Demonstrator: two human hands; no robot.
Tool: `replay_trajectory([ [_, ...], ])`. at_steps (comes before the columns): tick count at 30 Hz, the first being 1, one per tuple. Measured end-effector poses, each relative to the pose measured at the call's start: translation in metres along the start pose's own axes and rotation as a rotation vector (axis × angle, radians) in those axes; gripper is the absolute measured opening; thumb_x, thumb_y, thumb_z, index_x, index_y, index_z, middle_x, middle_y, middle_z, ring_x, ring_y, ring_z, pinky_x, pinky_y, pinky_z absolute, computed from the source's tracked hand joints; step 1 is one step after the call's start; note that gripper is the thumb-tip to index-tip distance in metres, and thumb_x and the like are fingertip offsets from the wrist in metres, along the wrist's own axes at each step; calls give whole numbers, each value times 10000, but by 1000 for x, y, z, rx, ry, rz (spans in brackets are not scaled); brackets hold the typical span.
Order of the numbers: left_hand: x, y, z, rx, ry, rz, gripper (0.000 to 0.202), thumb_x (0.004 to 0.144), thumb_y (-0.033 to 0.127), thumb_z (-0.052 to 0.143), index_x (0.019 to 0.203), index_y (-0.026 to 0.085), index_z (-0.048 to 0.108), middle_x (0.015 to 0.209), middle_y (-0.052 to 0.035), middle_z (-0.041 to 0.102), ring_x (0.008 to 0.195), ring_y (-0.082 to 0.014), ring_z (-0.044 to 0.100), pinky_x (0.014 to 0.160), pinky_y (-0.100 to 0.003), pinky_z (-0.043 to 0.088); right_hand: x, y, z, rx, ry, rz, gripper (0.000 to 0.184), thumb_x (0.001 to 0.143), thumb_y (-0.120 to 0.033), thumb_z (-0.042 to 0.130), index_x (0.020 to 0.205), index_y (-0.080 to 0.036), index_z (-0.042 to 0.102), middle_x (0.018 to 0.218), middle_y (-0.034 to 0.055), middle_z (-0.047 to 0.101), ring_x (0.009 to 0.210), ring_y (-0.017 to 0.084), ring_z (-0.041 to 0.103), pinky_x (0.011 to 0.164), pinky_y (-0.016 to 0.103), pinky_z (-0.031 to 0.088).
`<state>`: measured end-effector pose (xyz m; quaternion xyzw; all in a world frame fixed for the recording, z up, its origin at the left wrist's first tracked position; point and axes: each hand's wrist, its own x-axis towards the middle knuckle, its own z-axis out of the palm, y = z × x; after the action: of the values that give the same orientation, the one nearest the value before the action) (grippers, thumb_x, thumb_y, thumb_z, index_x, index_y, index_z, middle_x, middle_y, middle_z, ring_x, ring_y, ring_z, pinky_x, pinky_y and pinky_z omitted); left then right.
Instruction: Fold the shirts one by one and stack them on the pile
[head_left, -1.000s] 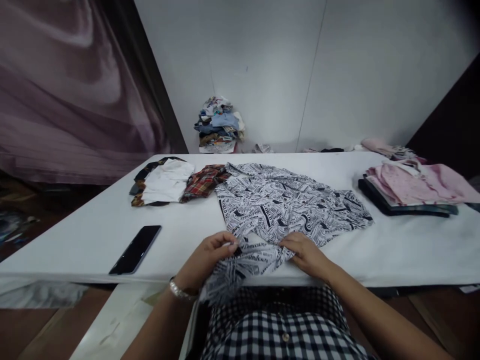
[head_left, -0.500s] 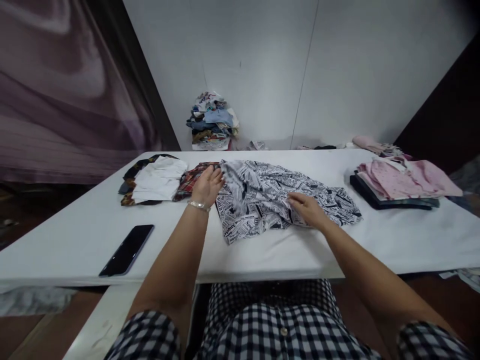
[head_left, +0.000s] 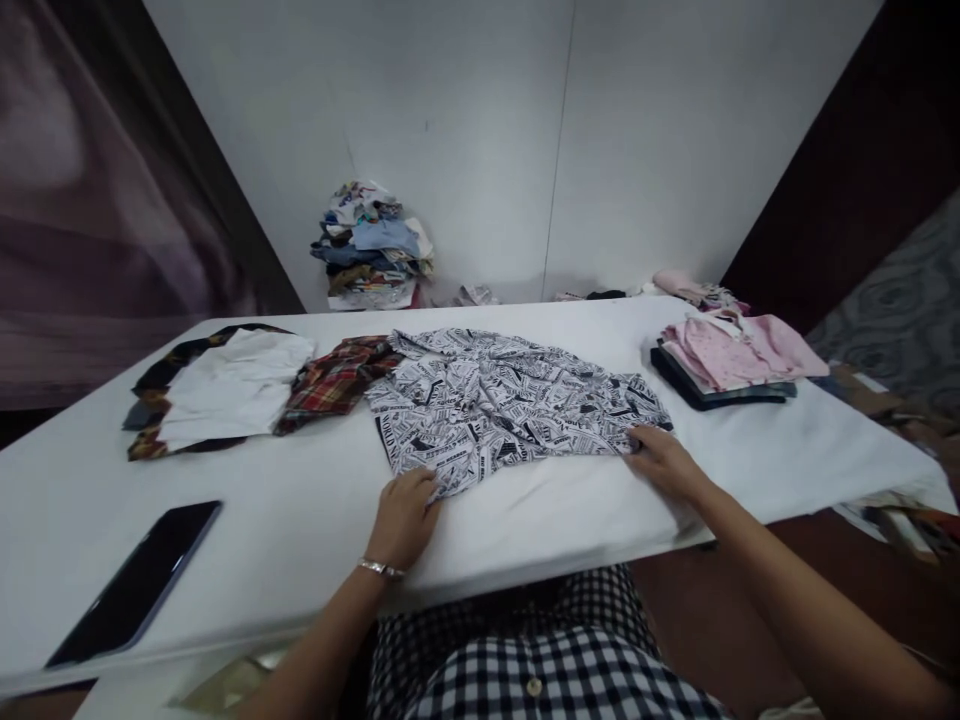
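Note:
A black-and-white printed shirt (head_left: 510, 405) lies spread on the white table (head_left: 315, 520), roughly in the middle. My left hand (head_left: 405, 515) pinches its near left corner, a bracelet on the wrist. My right hand (head_left: 664, 462) grips the near right edge of the same shirt. Both hands rest low on the table surface, fingers curled onto the cloth.
A black phone (head_left: 131, 585) lies near the front left edge. A white garment on dark cloth (head_left: 217, 385) and a red plaid garment (head_left: 337, 375) lie left of the shirt. Folded pink and dark clothes (head_left: 727, 358) sit at the right. A clothes heap (head_left: 371, 248) stands against the wall.
Both hands have come back toward me and apart, from the shirt's far left and middle to its near corners. The shirt now lies flatter and wider. My view has swung to the right.

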<state>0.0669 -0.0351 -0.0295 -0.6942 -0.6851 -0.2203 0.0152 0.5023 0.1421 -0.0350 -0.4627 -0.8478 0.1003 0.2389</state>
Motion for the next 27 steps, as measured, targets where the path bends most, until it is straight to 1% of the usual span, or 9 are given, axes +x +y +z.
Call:
replay_trajectory([
  [4, 1, -10, -22, 48, -41, 90, 210, 817, 143, 473, 903, 200, 656, 877, -51, 710, 850, -210, 642, 941, -431, 431, 18, -15, 5, 92, -75, -110, 272, 844, -370, 488, 915, -224, 706, 1045, 72, 701, 1096, 271, 591, 972, 448, 444],
  [8, -12, -28, -51, 132, -75, 111, 269, 824, 100, 433, 960, 190, 648, 877, -61, 687, 824, -202, 623, 804, -366, 468, 12, -8, -6, 216, -89, 141, 336, 865, -440, 442, 907, -209, 682, 914, 50, 713, 878, 230, 647, 820, 363, 519],
  [11, -25, -43, -61, 214, -175, 99, 284, 761, 46, 447, 879, 200, 655, 883, -64, 666, 829, -205, 607, 739, -338, 468, -2, 2, -19, 258, -209, 191, 349, 829, -492, 489, 900, -217, 692, 974, 48, 713, 919, 240, 643, 851, 353, 510],
  [13, -31, -51, -63, 282, -191, 24, 262, 736, 37, 452, 813, 196, 645, 867, -70, 657, 820, -214, 603, 731, -347, 470, -7, 6, -25, 294, -250, 225, 373, 793, -522, 527, 922, -222, 706, 1036, 53, 709, 977, 254, 638, 890, 354, 500],
  [15, -34, -53, -66, 310, -104, -77, 241, 736, 45, 449, 801, 191, 630, 914, -84, 659, 856, -223, 605, 753, -357, 481, -9, 9, -28, 326, -239, 286, 418, 757, -554, 549, 952, -223, 714, 1058, 62, 707, 995, 269, 642, 904, 362, 500],
  [18, -33, -47, -73, 175, 162, -180, 209, 755, 70, 433, 807, 200, 589, 1041, -85, 650, 981, -212, 599, 839, -344, 487, -12, 15, -25, 343, -222, 351, 445, 731, -577, 577, 982, -237, 718, 1080, 76, 702, 1003, 286, 649, 880, 357, 519],
  [22, -22, -34, -74, -206, 493, -302, 154, 785, 149, 428, 862, 209, 547, 1073, -72, 644, 1030, -199, 598, 877, -352, 492, -19, 24, -14, 286, -247, 229, 464, 689, -546, 677, 1086, -308, 700, 1235, 98, 627, 1136, 312, 585, 907, 354, 514],
  [25, -14, -40, -65, -365, 561, -516, 175, 801, 235, 466, 946, 198, 556, 924, -55, 666, 864, -194, 630, 769, -339, 517, -23, 28, -4, 150, -177, 78, 392, 711, -522, 653, 1048, -330, 709, 1266, 100, 600, 1189, 332, 540, 1009, 437, 444],
  [27, -10, -50, -61, -342, 553, -566, 196, 822, 289, 485, 966, 185, 567, 892, -59, 659, 822, -193, 622, 743, -329, 510, -23, 28, -1, 108, -136, 27, 313, 760, -503, 572, 963, -318, 722, 1233, 106, 616, 1160, 330, 561, 1018, 459, 432],
])
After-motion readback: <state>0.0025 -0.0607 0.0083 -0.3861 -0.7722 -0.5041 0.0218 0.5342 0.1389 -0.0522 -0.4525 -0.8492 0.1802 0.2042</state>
